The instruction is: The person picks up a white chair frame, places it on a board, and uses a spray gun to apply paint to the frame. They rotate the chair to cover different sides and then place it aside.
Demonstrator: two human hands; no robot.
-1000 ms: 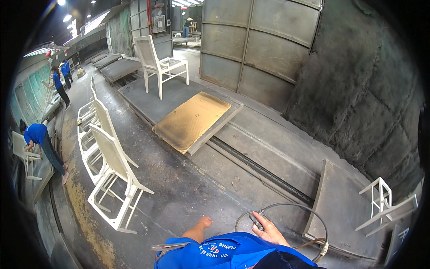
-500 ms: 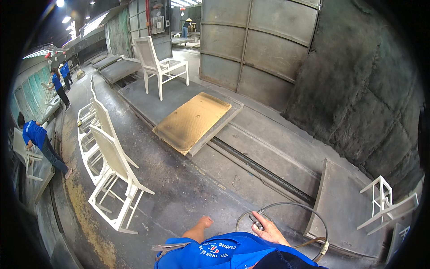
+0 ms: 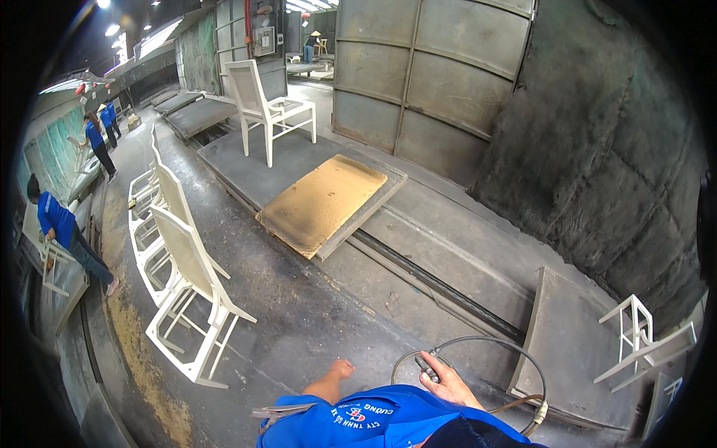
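A worker in a blue shirt is standing at the near edge of a grey workshop floor, the right hand (image 3: pixel 446 379) closing around a dark spray tool (image 3: pixel 426 366) whose hose (image 3: pixel 493 345) is looping off to the right, while the left hand (image 3: pixel 340 369) is hanging empty, fingers loosely curled. Nothing is being sprayed yet: one white chair (image 3: pixel 265 104) is waiting on the far platform behind a tan board (image 3: pixel 323 201), and more white chairs (image 3: pixel 183 291) are lying stacked at the left, seemingly queued.
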